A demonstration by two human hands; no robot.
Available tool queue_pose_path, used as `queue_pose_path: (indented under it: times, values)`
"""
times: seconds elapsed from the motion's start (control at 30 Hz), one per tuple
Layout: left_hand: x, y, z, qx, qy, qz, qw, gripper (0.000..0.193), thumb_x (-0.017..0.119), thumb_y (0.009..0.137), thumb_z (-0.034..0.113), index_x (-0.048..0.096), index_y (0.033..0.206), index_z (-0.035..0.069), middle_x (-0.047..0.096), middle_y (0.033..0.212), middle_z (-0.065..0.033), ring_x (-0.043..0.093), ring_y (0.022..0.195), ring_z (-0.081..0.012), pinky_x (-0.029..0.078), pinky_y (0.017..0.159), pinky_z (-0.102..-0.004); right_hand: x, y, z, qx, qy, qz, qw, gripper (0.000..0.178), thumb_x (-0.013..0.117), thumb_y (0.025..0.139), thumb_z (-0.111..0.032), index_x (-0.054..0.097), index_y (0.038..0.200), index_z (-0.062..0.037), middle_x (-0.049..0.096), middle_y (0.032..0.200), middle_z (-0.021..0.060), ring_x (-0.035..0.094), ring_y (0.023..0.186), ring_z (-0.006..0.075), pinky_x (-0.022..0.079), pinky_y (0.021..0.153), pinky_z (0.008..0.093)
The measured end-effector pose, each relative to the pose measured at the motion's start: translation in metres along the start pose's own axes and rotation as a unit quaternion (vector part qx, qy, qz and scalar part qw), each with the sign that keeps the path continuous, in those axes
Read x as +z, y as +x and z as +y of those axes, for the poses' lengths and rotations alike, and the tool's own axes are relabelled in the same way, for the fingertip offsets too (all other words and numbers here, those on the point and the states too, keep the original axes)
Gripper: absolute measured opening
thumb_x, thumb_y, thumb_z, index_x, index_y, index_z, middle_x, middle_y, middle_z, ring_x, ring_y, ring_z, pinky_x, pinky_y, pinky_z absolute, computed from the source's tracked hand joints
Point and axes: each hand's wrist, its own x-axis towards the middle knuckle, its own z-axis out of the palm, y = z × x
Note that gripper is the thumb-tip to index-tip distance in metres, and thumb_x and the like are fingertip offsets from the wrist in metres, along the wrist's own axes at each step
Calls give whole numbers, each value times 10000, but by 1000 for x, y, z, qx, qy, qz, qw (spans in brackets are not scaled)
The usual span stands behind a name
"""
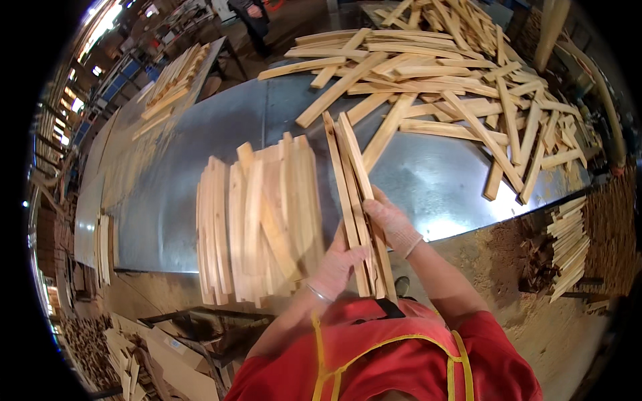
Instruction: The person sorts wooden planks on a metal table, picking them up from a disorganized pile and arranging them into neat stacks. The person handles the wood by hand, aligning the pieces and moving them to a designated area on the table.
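Note:
In front of my body, a small bundle of long wooden slats (353,194) points away from me, its near ends close to my red apron. My left hand (338,266), in a thin pale glove, is closed on the bundle's left side, thumb across the wood. Farther along, my gloved right hand (390,219) grips the right side. The palm-side fingers of both hands are partly hidden. Just left of the bundle lies a stack of slats (304,200) on the metal table (160,207), with a few pieces lying crooked on top and near ends overhanging the edge.
A large, jumbled heap of slats (428,77) covers the table's far right. More slats (175,83) lie at the far left. Stacked strips (570,247) stand low at the right, and cardboard (177,357) lies below left. A person (253,23) stands beyond the table.

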Motion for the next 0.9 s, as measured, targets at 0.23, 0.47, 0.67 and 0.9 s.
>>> queue_pose_path:
  times: [0.23,0.47,0.67,0.9]
  values:
    - [55,31,-73,-75,-17,9,997,975,760,866,17,280,1705,144,566,1516,-64,573,1373,-229,490,1151,-398,-100,-4,-16,-47,-5,-17,999,820,772,885,-79,407,1619,-52,654,1316,134,648,1165,282,539,1032,419]
    - [22,59,-74,109,580,197,783,974,700,813,35,271,1687,37,686,1298,-227,703,1107,-376,570,944,-443,-221,27,-110,-184,-535,238,789,852,752,862,-309,427,1602,-41,640,1394,288,643,1270,417,515,1065,440]
    - [10,96,-15,197,825,187,496,896,713,759,50,437,1610,104,673,1178,-160,645,1082,-362,509,958,-492,-343,-50,-150,-186,-373,283,864,761,751,890,-214,478,1596,-137,691,1192,91,689,956,239,576,848,361]
    - [52,253,10,437,787,-156,407,510,643,839,56,619,1344,121,630,1110,-72,619,1069,-317,486,978,-522,-414,-190,-84,-141,-57,412,899,610,700,913,-57,501,1489,-85,583,987,22,581,759,130,507,625,306]
